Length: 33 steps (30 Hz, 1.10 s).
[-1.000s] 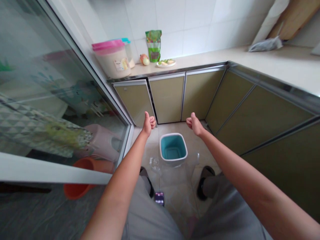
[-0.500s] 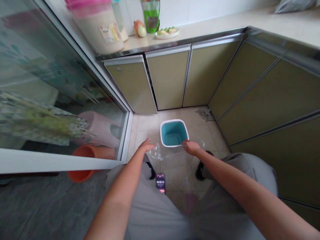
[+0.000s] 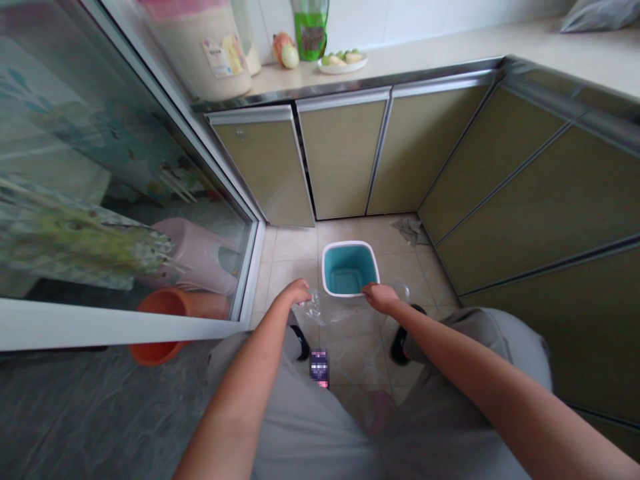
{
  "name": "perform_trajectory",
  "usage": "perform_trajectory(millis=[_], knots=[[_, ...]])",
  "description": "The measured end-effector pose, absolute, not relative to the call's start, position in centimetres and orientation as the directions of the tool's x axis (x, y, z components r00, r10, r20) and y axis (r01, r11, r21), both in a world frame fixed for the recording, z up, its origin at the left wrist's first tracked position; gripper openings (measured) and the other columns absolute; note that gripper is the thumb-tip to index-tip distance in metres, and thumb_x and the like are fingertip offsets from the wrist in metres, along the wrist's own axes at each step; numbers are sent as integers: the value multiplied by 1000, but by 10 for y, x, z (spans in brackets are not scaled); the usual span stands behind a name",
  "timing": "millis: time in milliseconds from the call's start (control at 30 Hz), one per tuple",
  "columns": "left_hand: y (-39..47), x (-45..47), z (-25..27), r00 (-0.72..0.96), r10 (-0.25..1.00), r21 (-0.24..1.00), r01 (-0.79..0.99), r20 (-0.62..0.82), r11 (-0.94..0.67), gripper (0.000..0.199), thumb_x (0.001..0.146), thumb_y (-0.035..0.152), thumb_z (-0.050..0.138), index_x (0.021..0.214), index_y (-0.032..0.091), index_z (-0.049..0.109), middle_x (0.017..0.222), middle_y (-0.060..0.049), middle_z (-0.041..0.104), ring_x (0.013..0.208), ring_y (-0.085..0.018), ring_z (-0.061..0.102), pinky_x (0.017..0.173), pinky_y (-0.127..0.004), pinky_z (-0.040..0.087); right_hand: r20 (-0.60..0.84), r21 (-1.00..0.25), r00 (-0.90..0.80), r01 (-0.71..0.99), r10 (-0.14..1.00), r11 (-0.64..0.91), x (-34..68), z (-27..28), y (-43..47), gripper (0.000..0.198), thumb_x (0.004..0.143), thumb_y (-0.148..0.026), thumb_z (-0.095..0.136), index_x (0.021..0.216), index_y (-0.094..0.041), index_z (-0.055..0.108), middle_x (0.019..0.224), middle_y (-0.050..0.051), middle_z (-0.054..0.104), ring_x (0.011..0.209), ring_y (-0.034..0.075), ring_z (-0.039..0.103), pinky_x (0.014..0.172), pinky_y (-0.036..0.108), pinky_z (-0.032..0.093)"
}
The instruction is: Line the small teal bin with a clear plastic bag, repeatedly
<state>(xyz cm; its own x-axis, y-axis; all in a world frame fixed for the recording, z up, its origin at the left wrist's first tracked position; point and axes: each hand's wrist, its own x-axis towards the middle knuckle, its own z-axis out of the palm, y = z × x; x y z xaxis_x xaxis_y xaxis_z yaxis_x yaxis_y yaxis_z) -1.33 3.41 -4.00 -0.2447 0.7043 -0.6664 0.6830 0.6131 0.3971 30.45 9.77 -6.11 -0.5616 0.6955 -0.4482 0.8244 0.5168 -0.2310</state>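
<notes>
A clear plastic bag [image 3: 345,309] stretches low above the tiled floor between my two hands. My left hand [image 3: 297,292] is closed on its crumpled left end. At the other side, my right hand [image 3: 381,297] has its fingers pinched on the bag, close by the front right corner of a teal bin. Whether those fingers touch the rim I cannot tell. The teal bin [image 3: 350,268], with a white rim, stands upright on the floor just beyond my hands. Its inside looks bare down to the bottom.
My feet flank a phone-like object [image 3: 319,367] on the floor. A grey cloth [image 3: 411,230] lies by the corner cabinets. To the left are a glass sliding door [image 3: 125,167] and an orange bucket [image 3: 165,303]. The counter [image 3: 440,50] holds a plate of food [image 3: 345,61], onions and containers.
My left hand has gone from spread fingers to closed on the bag's left end. My right hand stays by the bin's corner. The view has shifted slightly.
</notes>
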Motion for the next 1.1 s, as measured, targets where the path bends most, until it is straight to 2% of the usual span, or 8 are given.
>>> perform_trajectory(millis=[167,367,567,733,900,1000,1100], knots=[[36,-18,-42,-239,768,416,726,-595,548,55,62,11,83,114,19,66,71,4,65,63,-14,59,60,-22,43,-412,-227,-597,799,688,557,302,-30,103,34,98,-32,47,118,-27,74,122,11,72,103,26,70,84,34,50],[40,-21,-50,-203,773,446,718,-601,534,55,67,9,79,120,20,65,66,6,60,62,-13,56,59,-21,42,-301,-185,-617,786,727,590,297,29,128,27,91,-33,55,107,-28,75,111,7,76,95,26,71,77,31,48],[39,-25,-51,-192,787,483,697,-586,530,55,67,10,80,119,20,66,77,3,64,65,-12,58,59,-20,42,-180,-135,-618,786,765,603,284,80,174,30,93,-37,54,110,-27,76,107,10,77,92,27,71,78,33,48],[38,-27,-47,-188,805,514,683,-562,519,54,69,9,81,120,19,67,74,3,64,64,-13,57,59,-22,41,-83,-123,-577,815,813,566,266,100,226,32,92,-38,54,112,-27,77,107,10,77,93,27,70,80,35,50],[38,-26,-41,-193,792,528,651,-579,545,57,68,7,80,123,17,65,73,3,64,63,-14,57,60,-22,42,32,-221,-491,846,871,485,250,101,262,36,96,-38,50,121,-28,74,120,7,73,101,25,68,84,34,52],[40,-25,-38,-187,794,533,650,-579,542,54,70,6,78,122,17,65,73,3,62,64,-13,57,60,-22,41,99,-280,-432,852,896,442,248,95,271,43,100,-40,45,135,-27,66,133,10,65,105,27,67,88,37,54],[43,-23,-37,-178,793,534,652,-583,539,54,70,6,79,121,17,65,73,4,61,65,-13,57,60,-21,41,112,-277,-458,838,882,471,250,87,273,50,98,-37,47,147,-28,56,147,12,53,111,29,66,91,40,55]])
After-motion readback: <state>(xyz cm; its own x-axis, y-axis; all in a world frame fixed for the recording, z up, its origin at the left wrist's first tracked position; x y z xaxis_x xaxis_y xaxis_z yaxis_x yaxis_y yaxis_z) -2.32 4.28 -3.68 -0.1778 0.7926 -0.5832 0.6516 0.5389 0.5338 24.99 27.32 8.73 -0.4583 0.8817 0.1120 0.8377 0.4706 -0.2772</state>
